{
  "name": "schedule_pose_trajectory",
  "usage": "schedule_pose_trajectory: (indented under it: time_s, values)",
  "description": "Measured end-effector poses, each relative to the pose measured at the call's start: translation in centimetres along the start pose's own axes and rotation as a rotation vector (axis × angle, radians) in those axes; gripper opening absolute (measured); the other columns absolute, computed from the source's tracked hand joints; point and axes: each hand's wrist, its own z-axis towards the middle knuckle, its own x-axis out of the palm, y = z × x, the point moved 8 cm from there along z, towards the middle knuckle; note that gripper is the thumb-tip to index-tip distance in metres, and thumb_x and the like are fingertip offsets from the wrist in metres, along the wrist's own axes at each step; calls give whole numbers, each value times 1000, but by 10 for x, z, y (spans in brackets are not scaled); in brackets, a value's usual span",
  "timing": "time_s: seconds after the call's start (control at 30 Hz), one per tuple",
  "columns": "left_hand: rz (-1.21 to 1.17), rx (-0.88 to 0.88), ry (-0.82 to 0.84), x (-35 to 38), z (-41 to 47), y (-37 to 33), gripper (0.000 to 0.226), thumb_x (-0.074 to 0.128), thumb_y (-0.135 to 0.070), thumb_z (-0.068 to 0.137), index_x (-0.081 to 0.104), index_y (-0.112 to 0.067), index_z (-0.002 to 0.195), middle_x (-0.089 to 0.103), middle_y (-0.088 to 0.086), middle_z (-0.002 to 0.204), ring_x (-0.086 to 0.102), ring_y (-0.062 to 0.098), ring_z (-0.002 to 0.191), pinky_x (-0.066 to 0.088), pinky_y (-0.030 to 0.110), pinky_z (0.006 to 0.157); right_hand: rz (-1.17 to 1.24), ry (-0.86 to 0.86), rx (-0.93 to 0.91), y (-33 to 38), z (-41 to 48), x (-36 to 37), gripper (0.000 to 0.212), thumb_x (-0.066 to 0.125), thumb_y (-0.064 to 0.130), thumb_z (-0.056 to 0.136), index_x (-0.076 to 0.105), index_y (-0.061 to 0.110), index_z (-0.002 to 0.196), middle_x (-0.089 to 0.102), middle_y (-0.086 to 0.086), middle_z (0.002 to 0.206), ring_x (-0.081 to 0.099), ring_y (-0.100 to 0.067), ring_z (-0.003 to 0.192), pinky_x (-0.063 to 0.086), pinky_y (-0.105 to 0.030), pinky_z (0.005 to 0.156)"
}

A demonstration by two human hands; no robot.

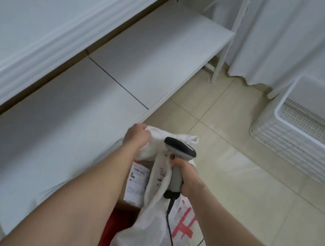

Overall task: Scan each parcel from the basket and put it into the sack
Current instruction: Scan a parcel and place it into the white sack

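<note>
**A:** Where is the parcel?

**B:** Lower centre of the frame, between the two forearms. The parcel point(137, 182) is a brown box lying in the mouth of the sack point(144, 245), with its white label turned up toward the camera.

**A:** And the hands?

**B:** The left hand point(137, 138) has its fingers curled, pinching a bunch of the sack's white cloth. The right hand point(187, 180) is wrapped round the handle of the scanner point(180, 153), one finger near the trigger. The cable hangs toward the bottom of the frame.

**A:** How should this step be done?

**B:** I judge the box is going in. Pull the cloth toward the upper left so the mouth is wide, let the box slide down flat, and keep the scanner and cable out of the opening.

**A:** Which way does it lie?

**B:** Its long axis runs roughly top to bottom of the frame, leaning a little, and the upper end is hidden under cloth. The basket point(312, 137) stands well apart, at the right edge.
</note>
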Motion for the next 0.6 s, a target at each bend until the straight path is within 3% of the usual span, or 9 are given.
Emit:
schedule_pose_trajectory:
  time_s: [0.07,0.13,0.2,0.27,0.33,0.4,0.5,0.6]
  values:
    - [-188,12,-339,-62,-10,-19,35,40,-8,93,59,-16,121,59,5,124,54,27,111,40,27,87,13,24,-67,19,-11,2,27,64,13,83,60,9,109,66,-16,108,63,-32,99,54,-48,88]
    - [-337,18,-513,-111,-15,-29,30,36,-4,89,61,-20,92,56,3,101,51,27,91,37,28,75,44,-3,-153,36,-20,-4,17,62,13,86,59,11,103,66,-14,104,64,-29,95,54,-45,85]
    - [-485,30,-555,-139,-14,-33,24,34,0,76,46,-19,66,49,2,77,42,24,72,32,29,63,60,-53,-199,44,-32,-10,12,62,15,87,59,14,99,67,-14,103,64,-29,94,54,-44,84]
    - [-663,-16,-536,-146,-16,-28,25,29,0,67,41,-19,59,45,5,65,39,25,59,34,33,55,72,-66,-229,45,-43,-12,15,63,13,86,60,13,101,67,-14,102,64,-29,92,55,-42,79]
    - [-791,-106,-538,-145,-15,-14,29,28,2,75,44,-19,63,52,10,72,47,25,54,48,33,54,97,-54,-247,42,-51,-9,16,64,12,86,60,13,102,67,-14,101,65,-28,89,54,-39,73]
    - [-799,-137,-538,-145,-10,-1,28,33,-2,80,56,-18,76,61,11,88,60,29,69,59,39,68,117,-49,-256,40,-57,-11,12,64,12,87,59,14,98,67,-12,98,64,-27,87,54,-38,70]
    - [-805,-174,-548,-147,1,13,35,42,-12,80,64,-14,108,65,11,111,62,32,99,54,42,89,134,-2,-231,33,-56,-18,14,63,13,87,59,14,101,68,-15,103,64,-30,91,55,-46,81]
    - [-562,-206,-482,-146,0,11,44,44,-15,94,45,-10,137,50,12,138,50,30,124,41,36,105,167,96,-160,20,-53,-18,20,61,16,88,59,14,108,67,-15,103,63,-31,94,52,-51,90]
